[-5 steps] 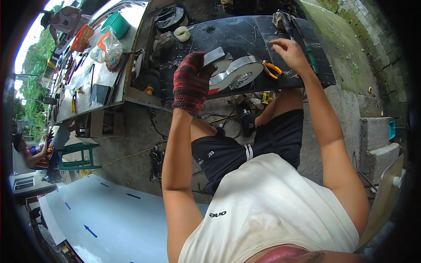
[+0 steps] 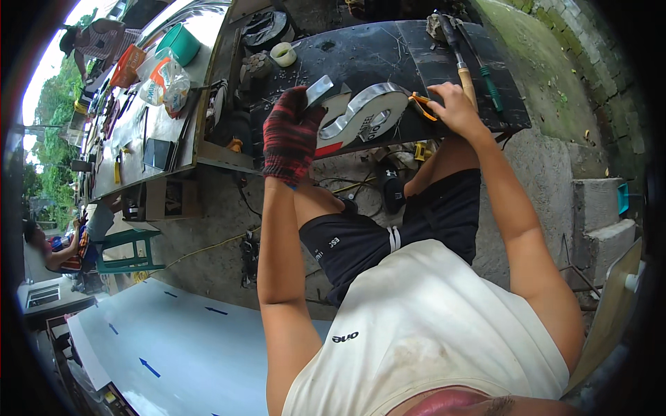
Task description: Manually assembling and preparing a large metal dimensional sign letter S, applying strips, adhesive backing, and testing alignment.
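My left hand (image 2: 290,135), in a red and black knitted glove, is closed around the left end of a curved, S-shaped metal sign letter (image 2: 374,114). Shiny strip forms the letter's sides, and its flat face is pale with print and a red patch. A bent piece of shiny metal strip (image 2: 320,90) sticks up beside the gloved fingers. My bare right hand (image 2: 458,112) is at the letter's right end, its thumb and fingers closed on the orange handles of a hand tool like pliers (image 2: 423,107). The tool's jaws are hard to make out.
The letter is at the front edge of a dark worktable (image 2: 333,59). A wooden-handled tool (image 2: 466,80) and a green-handled tool (image 2: 491,89) lie on the right. At the back left stands a small pale cup (image 2: 283,54). Two people are at the far left, near a cluttered table (image 2: 132,156).
My right hand has come down and left onto the orange-handled tool, uncovering the wooden handle behind. My left hand and the letter have shifted slightly left.
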Tool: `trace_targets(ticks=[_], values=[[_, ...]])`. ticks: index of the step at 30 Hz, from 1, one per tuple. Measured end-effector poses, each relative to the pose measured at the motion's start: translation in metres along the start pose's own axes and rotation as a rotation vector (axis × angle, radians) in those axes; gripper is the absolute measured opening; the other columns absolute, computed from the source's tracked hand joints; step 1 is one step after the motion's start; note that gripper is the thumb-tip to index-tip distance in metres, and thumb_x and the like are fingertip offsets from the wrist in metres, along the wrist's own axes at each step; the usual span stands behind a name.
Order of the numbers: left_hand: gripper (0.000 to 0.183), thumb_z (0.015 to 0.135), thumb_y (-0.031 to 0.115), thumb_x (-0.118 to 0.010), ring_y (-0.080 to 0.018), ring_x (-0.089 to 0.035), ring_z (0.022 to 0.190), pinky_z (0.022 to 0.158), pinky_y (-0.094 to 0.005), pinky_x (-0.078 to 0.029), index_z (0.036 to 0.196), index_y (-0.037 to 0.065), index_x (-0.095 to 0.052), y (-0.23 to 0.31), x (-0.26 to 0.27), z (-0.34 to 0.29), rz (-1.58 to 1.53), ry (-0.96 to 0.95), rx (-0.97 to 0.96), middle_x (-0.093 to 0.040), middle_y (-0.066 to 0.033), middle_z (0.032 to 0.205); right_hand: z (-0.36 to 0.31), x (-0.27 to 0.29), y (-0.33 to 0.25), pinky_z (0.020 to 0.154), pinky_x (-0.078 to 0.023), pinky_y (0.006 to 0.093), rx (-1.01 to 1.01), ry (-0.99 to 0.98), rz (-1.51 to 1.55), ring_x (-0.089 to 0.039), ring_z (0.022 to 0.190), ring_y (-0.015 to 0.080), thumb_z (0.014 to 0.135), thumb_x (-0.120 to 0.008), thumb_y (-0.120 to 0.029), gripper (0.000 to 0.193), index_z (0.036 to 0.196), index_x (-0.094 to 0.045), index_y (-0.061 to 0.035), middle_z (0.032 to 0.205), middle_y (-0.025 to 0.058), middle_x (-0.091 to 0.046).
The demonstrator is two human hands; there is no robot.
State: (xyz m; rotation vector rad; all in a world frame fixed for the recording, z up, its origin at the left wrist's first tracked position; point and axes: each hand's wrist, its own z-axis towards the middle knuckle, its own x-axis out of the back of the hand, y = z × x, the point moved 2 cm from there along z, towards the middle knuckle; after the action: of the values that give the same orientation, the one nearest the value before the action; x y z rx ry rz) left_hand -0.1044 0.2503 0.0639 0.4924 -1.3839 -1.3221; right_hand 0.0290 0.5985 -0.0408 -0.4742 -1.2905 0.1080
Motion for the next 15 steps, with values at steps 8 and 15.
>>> trace_targets(ticks=[8,15], values=[[0.033,0.093,0.009,-0.082,-0.0112,-0.067,0.094,0.087,-0.0304,-0.055,0.122,0.001,-0.069,-0.008,0.008,-0.024,0.014,-0.009,-0.011,-0.075,-0.0060,0.104,-0.015,-0.021,-0.009,0.111,-0.046,0.0477,-0.022,-0.140,-0.107,-0.056,0.131,0.0348,0.093,-0.082,-0.032,0.063,0.145,-0.060,-0.0047,0.137,0.0147,-0.060],[0.029,0.095,0.002,-0.078,-0.0085,-0.062,0.104,0.095,-0.0284,-0.050,0.122,0.006,-0.066,-0.049,0.005,-0.077,-0.133,0.161,-0.007,-0.068,-0.0010,0.110,-0.011,-0.032,-0.014,0.111,-0.047,0.0487,0.003,-0.081,-0.126,-0.055,0.130,0.0384,0.090,-0.082,-0.024,0.059,0.141,-0.059,-0.0035,0.133,0.0175,-0.057]])
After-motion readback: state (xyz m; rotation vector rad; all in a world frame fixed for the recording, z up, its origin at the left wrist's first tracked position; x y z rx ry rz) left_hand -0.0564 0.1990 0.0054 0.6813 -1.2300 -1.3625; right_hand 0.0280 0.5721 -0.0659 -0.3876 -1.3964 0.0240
